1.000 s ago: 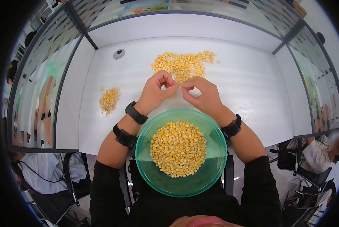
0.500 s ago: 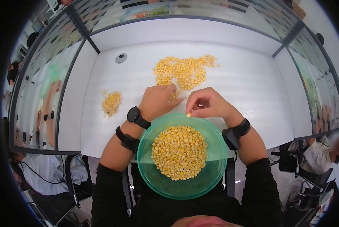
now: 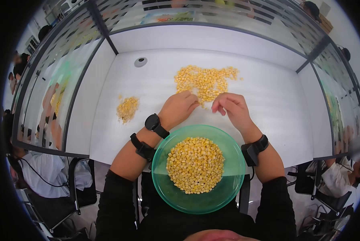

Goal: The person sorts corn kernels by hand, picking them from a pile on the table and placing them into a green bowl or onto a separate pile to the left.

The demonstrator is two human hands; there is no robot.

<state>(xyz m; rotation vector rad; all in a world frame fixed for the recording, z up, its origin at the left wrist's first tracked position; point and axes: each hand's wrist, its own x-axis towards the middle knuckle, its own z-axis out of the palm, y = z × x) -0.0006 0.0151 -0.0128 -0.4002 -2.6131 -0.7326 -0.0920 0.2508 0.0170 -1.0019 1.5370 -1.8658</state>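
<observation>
A large pile of yellow corn kernels (image 3: 204, 82) is spread on the white tabletop beyond my hands. My left hand (image 3: 179, 107) is at the pile's near left edge, its fingers bent and pressed together; whatever lies between the fingertips is too small or hidden to make out. To its right, my right hand (image 3: 235, 110) hovers beside the pile's near edge, with fingers loosely curled and apart and no kernel showing in them. Below both hands, a green translucent bowl (image 3: 159, 176) holds many corn kernels (image 3: 195, 164).
A smaller heap of paler kernels and bits (image 3: 127, 109) lies on the left of the white table (image 3: 268, 120). A round cable grommet (image 3: 140, 62) is set at the back left. Partition walls (image 3: 204, 37) enclose the table on three sides. Other people sit beyond both sides.
My right hand has moved up and away from the bowl's rim, and the kernel it pinched no longer shows. My left fingers have drawn closer together. The whole view has shifted slightly.
</observation>
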